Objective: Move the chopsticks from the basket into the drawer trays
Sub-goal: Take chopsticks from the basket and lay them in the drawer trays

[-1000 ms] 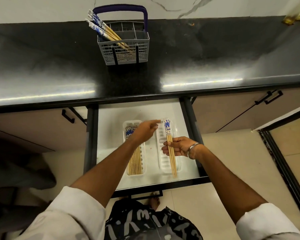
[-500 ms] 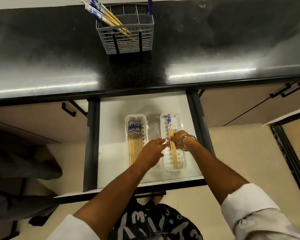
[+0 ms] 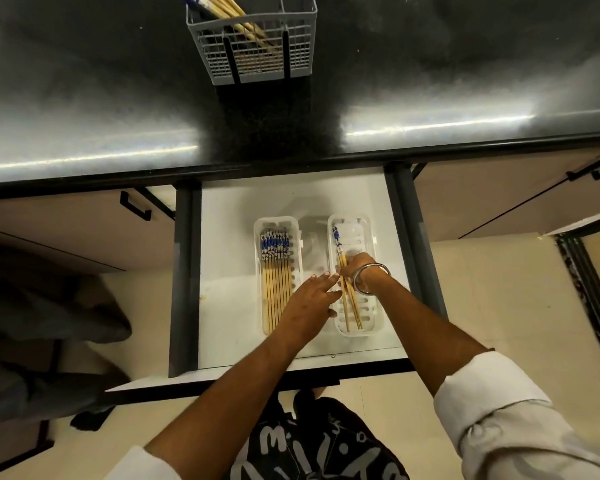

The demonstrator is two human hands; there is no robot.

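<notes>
Two trays lie side by side in the open drawer (image 3: 222,271) below the dark surface (image 3: 118,98), both with their long axis running away from me. On that surface, well beyond the drawer, stands the grey basket (image 3: 253,46), where several chopsticks lean toward the upper left. My left tray (image 3: 278,275) carries a full row of chopsticks, blue ends farthest from me. My right tray (image 3: 355,275) holds only the few chopsticks (image 3: 347,292) under my hands, nearly parallel to the tray but fanned slightly at the near ends. My right hand (image 3: 355,268), wrist ringed by a bangle (image 3: 371,277), appears curled over their middle; I cannot tell how firmly it grips. My left hand (image 3: 309,303) is flat with fingers spread, its fingertips (image 3: 326,277) just beside the sticks. I judge the coming move to be squaring them to the tray's length; the right hand is nearer.
</notes>
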